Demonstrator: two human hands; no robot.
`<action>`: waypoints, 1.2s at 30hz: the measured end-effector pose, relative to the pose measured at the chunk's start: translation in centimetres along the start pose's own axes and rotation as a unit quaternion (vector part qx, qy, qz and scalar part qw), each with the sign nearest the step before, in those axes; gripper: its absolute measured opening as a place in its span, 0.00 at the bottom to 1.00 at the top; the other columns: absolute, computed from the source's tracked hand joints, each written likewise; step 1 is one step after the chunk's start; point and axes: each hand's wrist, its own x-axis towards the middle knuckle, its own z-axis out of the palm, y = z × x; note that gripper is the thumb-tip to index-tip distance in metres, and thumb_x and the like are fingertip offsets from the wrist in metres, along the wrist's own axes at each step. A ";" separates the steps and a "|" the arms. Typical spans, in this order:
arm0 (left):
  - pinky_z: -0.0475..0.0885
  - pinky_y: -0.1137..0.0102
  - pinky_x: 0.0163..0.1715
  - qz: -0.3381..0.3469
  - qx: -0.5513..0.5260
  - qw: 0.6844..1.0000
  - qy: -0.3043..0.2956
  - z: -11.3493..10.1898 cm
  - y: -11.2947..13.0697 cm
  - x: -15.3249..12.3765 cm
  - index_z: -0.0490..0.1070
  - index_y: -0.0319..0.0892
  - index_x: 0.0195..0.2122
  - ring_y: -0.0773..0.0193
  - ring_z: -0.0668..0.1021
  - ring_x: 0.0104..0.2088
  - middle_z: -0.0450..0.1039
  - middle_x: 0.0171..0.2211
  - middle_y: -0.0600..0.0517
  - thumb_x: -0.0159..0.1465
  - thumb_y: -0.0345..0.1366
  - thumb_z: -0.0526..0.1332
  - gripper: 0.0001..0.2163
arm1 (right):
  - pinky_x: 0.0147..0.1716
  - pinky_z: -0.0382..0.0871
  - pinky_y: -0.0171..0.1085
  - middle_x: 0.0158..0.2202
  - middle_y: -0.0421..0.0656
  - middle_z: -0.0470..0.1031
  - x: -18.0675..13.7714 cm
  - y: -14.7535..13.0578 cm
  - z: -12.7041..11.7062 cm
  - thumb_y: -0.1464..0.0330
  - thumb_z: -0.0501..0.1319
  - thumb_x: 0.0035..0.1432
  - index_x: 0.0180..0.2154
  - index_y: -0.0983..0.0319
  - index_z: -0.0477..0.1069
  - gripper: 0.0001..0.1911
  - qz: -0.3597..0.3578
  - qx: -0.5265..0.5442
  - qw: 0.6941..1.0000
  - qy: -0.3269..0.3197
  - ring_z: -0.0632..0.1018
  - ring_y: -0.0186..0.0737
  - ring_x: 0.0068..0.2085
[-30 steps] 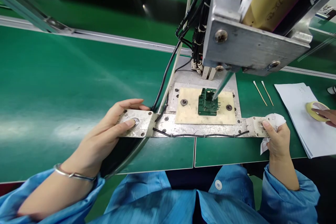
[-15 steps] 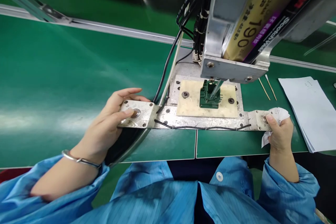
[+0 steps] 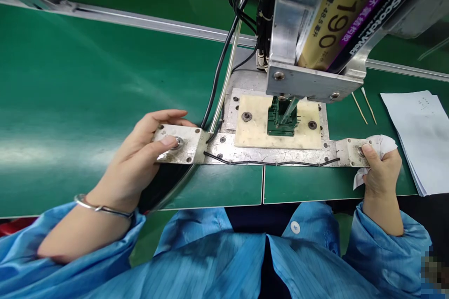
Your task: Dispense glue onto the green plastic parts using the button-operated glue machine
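My left hand (image 3: 135,154) clasps the left block (image 3: 192,147), thumb on its button (image 3: 180,142); my right hand (image 3: 383,170) clutches tissue (image 3: 386,144) at the right block (image 3: 351,154). I want steady thumbs, eyes on the nozzle (image 3: 290,111) over the green board (image 3: 274,128), just right of mid-frame.

Left hand (image 3: 135,156) on left button box (image 3: 190,141), right hand (image 3: 382,170) on right button box (image 3: 351,152), tissue (image 3: 387,142) against right hand. Between: base (image 3: 259,154) on table (image 3: 87,79), plate (image 3: 305,138) on base, workpiece (image 3: 274,128) on plate, nozzle (image 3: 290,111) over workpiece, cartridge (image 3: 336,23) above. Cables (image 3: 215,88) right of left hand. Swabs (image 3: 359,108) beyond right hand, papers (image 3: 421,145) to right.
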 end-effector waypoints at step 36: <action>0.70 0.79 0.31 -0.019 0.086 0.996 0.018 -0.2 0.0 -0.3 0.68 0.48 0.52 0.62 0.73 0.37 0.71 0.44 0.51 0.52 0.48 0.69 0.27 | 0.25 0.58 0.33 0.24 0.37 0.65 -0.2 0.1 0.1 0.60 0.73 0.46 0.27 0.64 0.67 0.18 -0.014 0.013 1.000 0.005 0.64 0.33 0.25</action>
